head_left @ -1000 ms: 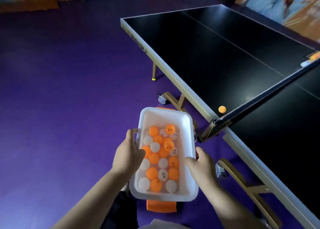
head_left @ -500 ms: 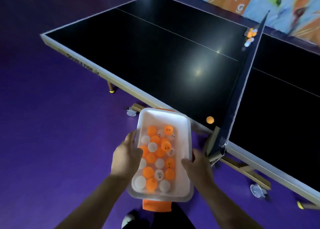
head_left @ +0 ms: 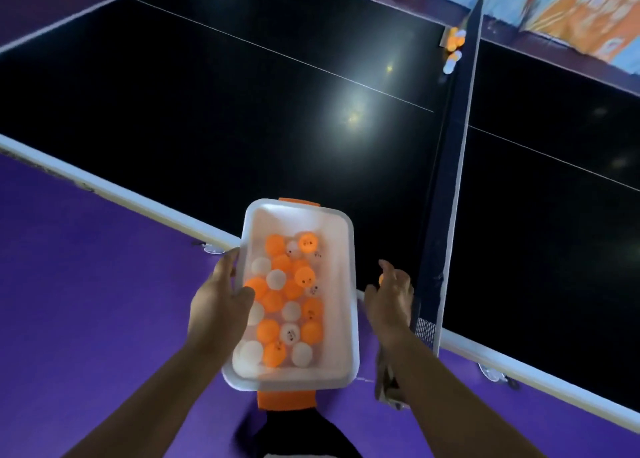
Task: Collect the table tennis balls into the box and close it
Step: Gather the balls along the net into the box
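Note:
A white plastic box (head_left: 298,218) with orange latches holds several orange and white table tennis balls (head_left: 287,295). My left hand (head_left: 218,305) grips the box's left rim and holds it over the near edge of the black table (head_left: 242,111). My right hand (head_left: 391,301) is off the box, to its right beside the net (head_left: 446,166). Its fingers curl around a single orange ball (head_left: 381,279), which peeks out between thumb and fingers. More orange and white balls (head_left: 453,47) lie clustered at the far end of the net.
The net crosses the table from near right to far right. Purple floor (head_left: 86,284) lies to the left and below. Painted wall panels (head_left: 571,14) stand beyond the table's far edge. No lid is in view.
I have moved up to the table, so the box now hangs over its near edge. My right hand let go of the box and reached right to the lone orange ball by the net.

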Demonstrator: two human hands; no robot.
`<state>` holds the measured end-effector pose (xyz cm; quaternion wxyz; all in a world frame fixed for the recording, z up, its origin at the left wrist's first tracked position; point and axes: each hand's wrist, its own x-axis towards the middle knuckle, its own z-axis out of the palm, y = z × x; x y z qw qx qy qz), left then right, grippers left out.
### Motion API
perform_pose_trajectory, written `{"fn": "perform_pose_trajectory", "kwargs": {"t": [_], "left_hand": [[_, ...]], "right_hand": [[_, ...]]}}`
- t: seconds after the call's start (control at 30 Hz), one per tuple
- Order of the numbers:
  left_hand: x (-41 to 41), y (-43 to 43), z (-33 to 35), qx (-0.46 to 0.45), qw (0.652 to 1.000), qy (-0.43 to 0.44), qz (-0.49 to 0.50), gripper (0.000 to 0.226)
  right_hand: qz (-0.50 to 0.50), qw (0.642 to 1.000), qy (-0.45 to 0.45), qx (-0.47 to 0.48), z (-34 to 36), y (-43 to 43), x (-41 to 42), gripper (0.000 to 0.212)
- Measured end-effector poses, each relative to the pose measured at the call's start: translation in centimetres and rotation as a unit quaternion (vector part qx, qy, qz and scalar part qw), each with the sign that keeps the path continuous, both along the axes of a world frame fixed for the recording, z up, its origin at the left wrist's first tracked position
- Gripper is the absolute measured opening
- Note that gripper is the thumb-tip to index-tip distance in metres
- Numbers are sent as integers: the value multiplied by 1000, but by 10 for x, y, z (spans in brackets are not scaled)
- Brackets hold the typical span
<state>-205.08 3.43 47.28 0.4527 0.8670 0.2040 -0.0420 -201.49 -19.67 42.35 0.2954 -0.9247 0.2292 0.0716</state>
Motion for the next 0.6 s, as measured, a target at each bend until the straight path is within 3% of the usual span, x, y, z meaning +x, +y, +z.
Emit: {"fn": "perform_pose_trajectory", "kwargs": {"t": [0.13, 0.3, 0.43, 0.6], "left_hand": [[50, -12, -3, 7, 1000, 10, -16, 58], [87, -19, -5, 0, 999, 37, -32, 56], [107, -18, -9, -10, 998, 45, -36, 57], [122, -13, -7, -20, 998, 42, -34, 58]], "right_hand": [[24, 989, 113, -93, -29, -13, 32, 67], [33, 982, 140, -125, -56, -29, 44, 52], [-1, 992, 111, -61, -55, -31, 62, 39], [-100, 985, -4, 138, -8, -6, 99, 6]]}}
